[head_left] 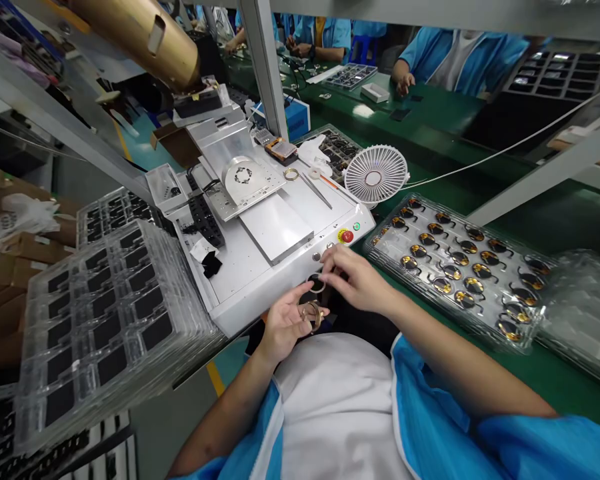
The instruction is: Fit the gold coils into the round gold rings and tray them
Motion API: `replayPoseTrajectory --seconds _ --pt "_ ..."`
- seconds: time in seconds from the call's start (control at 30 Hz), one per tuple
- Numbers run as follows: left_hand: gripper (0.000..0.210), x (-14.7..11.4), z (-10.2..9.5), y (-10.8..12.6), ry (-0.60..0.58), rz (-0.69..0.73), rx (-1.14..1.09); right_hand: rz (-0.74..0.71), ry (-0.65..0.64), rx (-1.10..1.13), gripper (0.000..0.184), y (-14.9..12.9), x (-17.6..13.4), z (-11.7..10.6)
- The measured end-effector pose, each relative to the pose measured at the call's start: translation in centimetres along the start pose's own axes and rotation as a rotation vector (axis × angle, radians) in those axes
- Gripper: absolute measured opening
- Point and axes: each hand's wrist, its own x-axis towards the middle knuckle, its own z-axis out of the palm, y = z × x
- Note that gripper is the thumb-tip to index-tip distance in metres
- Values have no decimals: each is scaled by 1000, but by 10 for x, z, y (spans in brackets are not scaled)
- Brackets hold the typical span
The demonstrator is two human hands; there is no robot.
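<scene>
Before a white machine (253, 288), the left hand (284, 323) is cradling a brass-coloured ring (317, 320) and the right hand (357, 279) is pinching a rimmed disc (317, 285), apparently unfinished, while round parts (451, 271) are lining a counter (540, 377) tray (387, 241).

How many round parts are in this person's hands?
2: a brass-coloured ring in the left hand, and a pale-rimmed round piece at the fingertips of the right hand. The fingers may hide more.

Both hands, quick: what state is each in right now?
Left hand: partly closed, holding a brass-coloured ring.
Right hand: closed, pinching a pale-rimmed round piece.
</scene>
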Motion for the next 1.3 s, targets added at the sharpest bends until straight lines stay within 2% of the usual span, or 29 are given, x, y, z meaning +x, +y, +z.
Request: replayPoseTrajectory --seconds 0.07,0.17,0.27,0.33,0.4,0.43,0.57,0.6,0.67,0.73,0.8,0.93,1.0,1.3 --pt "93 0 -3 2 58 30 -5 172 54 74 16 9 28 1" --pt "92 -4 -4 6 62 76 20 461 95 136 19 20 72 5" --pt "95 -13 -7 10 37 134 103 584 144 42 20 24 94 7" --pt "97 -20 -10 11 35 189 206 556 210 -47 22 23 89 6" --pt "97 -27 -12 10 54 260 352 481 264 -84 24 19 70 8" --pt "97 -28 -12 10 71 302 444 456 251 -48 27 16 58 11" --pt "100 -24 -5 6 48 429 869 490 -6 418 48 1 9 31" --pt "99 -21 -2 5 22 426 957 490 -23 515 51 -2 1 37" --pt "94 -14 2 4 -36 397 1075 475 40 621 51 -6 -8 44" --pt "88 -10 5 4 -102 381 1100 489 122 650 47 -7 -11 44" --pt "87 -8 7 4 -146 390 1007 508 150 661 44 -6 -11 38" --pt "89 -11 6 4 -123 412 686 506 124 663 41 -6 -12 28" --pt "89 -11 5 3 -131 413 656 516 100 658 42 -7 -14 28" --pt "88 -13 1 6 -202 449 1155 570 26 719 47 -5 -16 27"
